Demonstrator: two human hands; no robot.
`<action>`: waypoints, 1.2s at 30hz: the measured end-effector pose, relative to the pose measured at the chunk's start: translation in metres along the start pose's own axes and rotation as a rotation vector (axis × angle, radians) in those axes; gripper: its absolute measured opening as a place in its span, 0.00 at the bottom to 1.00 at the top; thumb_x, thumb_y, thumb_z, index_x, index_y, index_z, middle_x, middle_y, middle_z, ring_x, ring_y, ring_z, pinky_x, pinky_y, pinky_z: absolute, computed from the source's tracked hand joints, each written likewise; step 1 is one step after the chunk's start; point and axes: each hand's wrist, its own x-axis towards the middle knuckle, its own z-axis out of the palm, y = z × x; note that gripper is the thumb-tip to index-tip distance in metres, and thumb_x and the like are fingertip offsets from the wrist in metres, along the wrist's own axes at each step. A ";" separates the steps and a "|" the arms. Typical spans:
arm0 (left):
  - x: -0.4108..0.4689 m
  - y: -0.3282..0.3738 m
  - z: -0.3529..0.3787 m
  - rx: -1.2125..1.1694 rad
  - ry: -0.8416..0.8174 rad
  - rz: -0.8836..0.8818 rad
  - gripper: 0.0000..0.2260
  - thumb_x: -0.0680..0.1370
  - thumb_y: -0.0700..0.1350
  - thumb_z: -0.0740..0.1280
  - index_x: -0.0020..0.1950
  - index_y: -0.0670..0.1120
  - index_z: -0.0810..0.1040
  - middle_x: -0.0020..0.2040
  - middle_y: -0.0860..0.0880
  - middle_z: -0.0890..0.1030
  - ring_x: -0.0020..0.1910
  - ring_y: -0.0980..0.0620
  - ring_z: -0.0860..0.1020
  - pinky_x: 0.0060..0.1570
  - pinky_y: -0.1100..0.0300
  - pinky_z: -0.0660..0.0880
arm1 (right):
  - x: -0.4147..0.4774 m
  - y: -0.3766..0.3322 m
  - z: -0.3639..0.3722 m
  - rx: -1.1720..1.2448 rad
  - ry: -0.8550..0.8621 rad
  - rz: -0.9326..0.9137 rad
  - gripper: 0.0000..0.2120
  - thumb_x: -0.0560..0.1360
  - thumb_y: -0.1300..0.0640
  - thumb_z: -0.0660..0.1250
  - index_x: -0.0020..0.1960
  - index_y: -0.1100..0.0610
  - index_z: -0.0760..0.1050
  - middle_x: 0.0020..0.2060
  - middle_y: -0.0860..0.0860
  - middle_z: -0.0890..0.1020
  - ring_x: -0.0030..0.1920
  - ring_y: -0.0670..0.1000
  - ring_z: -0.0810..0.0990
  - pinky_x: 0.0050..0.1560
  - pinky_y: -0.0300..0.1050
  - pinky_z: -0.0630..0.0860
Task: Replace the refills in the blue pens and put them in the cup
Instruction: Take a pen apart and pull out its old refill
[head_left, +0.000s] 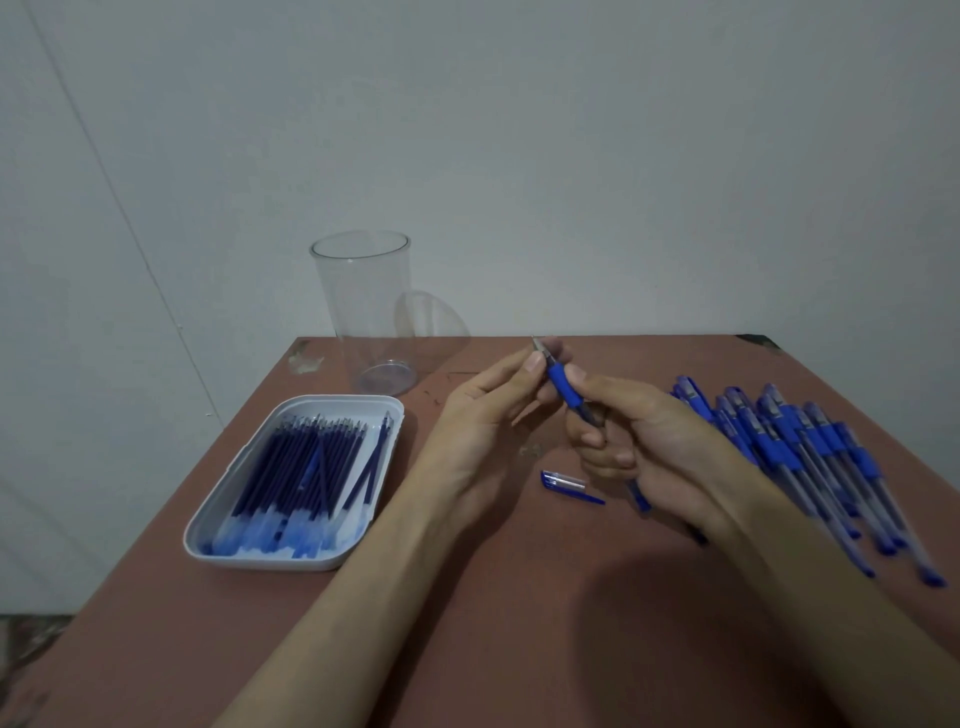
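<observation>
Over the middle of the brown table (493, 597), my right hand (634, 431) grips a blue pen (563, 387) by its barrel, tip pointing up and away. My left hand (493, 410) pinches the pen's tip section between thumb and fingers. The pen's cap (566, 483) lies on the table just below my hands. A tall clear plastic cup (371, 312) stands upright at the back left with nothing in it. A white tray (311, 558) at the left holds several blue refills (306, 473). A pile of several capped blue pens (800, 452) lies at the right.
The table stands against a plain white wall. Its left edge runs close beside the tray, and the cup stands near the back left corner. Bare tabletop lies in front, under my forearms.
</observation>
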 end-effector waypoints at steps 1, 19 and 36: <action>0.000 0.000 0.000 0.001 0.007 0.012 0.10 0.71 0.43 0.65 0.50 0.43 0.80 0.40 0.51 0.83 0.44 0.56 0.80 0.47 0.66 0.78 | 0.000 0.000 0.001 -0.048 0.022 -0.031 0.13 0.73 0.47 0.63 0.39 0.53 0.82 0.25 0.50 0.69 0.20 0.44 0.58 0.24 0.38 0.51; 0.001 0.001 0.000 -0.076 0.175 -0.001 0.15 0.76 0.37 0.65 0.62 0.46 0.75 0.53 0.44 0.84 0.48 0.52 0.83 0.43 0.62 0.79 | 0.005 0.011 -0.001 -0.548 0.475 -0.440 0.04 0.74 0.53 0.70 0.48 0.50 0.82 0.27 0.52 0.77 0.29 0.43 0.76 0.36 0.46 0.74; 0.010 -0.003 -0.019 0.474 0.393 0.075 0.03 0.74 0.41 0.72 0.46 0.45 0.82 0.36 0.52 0.81 0.33 0.62 0.77 0.37 0.69 0.74 | 0.003 0.007 -0.019 -0.996 0.642 -0.466 0.02 0.70 0.50 0.72 0.43 0.44 0.81 0.28 0.46 0.77 0.32 0.44 0.74 0.37 0.45 0.72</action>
